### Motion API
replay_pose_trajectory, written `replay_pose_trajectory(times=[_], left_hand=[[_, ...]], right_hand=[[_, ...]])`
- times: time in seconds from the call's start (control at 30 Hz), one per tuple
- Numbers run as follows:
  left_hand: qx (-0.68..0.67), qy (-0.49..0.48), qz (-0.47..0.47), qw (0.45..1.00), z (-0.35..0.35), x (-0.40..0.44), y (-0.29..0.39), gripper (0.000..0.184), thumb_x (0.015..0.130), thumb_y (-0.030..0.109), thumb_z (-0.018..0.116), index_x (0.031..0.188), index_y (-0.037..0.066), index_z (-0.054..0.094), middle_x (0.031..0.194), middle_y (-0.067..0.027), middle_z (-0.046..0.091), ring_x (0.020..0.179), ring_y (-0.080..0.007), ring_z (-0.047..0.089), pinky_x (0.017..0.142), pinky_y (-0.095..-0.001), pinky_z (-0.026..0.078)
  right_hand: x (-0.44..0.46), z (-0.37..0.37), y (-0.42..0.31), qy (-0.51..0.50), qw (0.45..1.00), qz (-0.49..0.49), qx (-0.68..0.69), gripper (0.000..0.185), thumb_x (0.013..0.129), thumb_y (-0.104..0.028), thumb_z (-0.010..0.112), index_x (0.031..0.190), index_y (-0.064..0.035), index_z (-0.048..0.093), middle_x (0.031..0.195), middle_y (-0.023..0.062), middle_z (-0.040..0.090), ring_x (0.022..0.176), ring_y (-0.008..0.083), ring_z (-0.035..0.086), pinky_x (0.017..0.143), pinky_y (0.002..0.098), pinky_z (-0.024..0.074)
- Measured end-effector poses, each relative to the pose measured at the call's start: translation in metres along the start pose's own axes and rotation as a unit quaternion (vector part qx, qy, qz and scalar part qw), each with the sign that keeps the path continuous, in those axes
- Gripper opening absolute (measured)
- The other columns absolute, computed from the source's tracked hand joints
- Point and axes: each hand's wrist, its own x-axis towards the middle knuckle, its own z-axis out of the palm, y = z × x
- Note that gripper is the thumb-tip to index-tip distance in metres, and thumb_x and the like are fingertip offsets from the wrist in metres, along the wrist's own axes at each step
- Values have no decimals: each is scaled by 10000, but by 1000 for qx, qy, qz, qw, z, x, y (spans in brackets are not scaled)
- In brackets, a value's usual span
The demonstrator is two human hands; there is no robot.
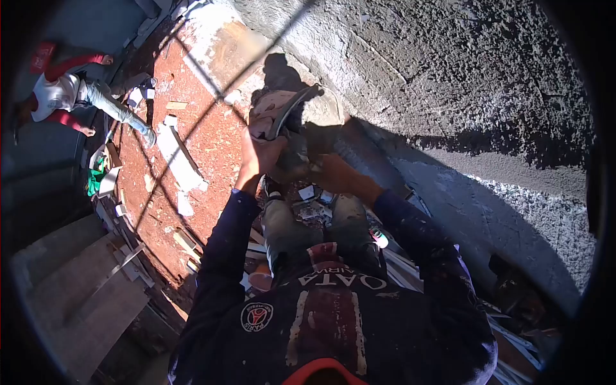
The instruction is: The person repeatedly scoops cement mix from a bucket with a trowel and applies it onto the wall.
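My left hand (262,153) is closed around the lower side of a worn, pinkish-tan piece (273,109) with a curved, dark-edged rim. It is held out in front of my knees, partly in sunlight; its exact kind is unclear. Under it, in shade, is a greyish-brown lump (294,157), and I cannot tell if both are one thing. My right hand (333,173) is at the right side of this lump, its fingers curled and dim in shadow. What those fingers grip is hard to make out.
A rough plastered wall (462,70) rises on the right. White board scraps (176,154) and wood pieces litter the reddish ground (199,138). Another person (67,93) is at the far left. A small bottle (379,239) is beside my right leg, and large boards (83,301) lie lower left.
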Motion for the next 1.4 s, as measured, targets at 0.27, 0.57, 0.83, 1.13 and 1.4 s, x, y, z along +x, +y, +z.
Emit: replay_pose_trajectory(times=[0.27,0.57,0.83,1.13,1.4], left_hand=[[-294,184,-22,938,-39,-58,-18,176,644,-97,600,786,8,605,774,4,589,626,-61,531,570,-206,424],[-338,262,-223,876,-77,-91,-83,310,651,-118,573,934,-20,652,819,-45,668,682,-132,633,634,-269,521],[-419,391,-399,715,-122,-200,-303,97,750,11,592,834,17,639,743,-44,628,654,-159,610,640,-295,521],[-40,498,-377,780,-149,-354,-377,129,762,117,598,644,80,565,594,12,481,550,-101,457,554,-245,369],[168,416,-368,815,-60,-352,-373,113,720,88,651,814,58,596,722,12,536,720,-139,538,711,-296,440]], right_hand=[[-27,7,-25,68,994,3,-85,380,870,-322,590,945,50,591,810,279,637,799,472,621,719,534,487],[13,67,-27,18,972,119,-204,402,889,-380,581,1031,-5,604,784,240,646,723,443,633,649,517,501],[93,180,-24,-51,984,136,-108,356,889,-350,563,989,-9,540,739,240,643,716,433,648,635,541,501],[170,233,197,-93,945,32,313,251,848,-218,660,802,15,578,617,122,563,546,207,574,556,363,449],[148,-86,282,213,952,220,0,252,946,-195,547,1065,16,614,611,-43,469,486,38,400,455,211,317]])
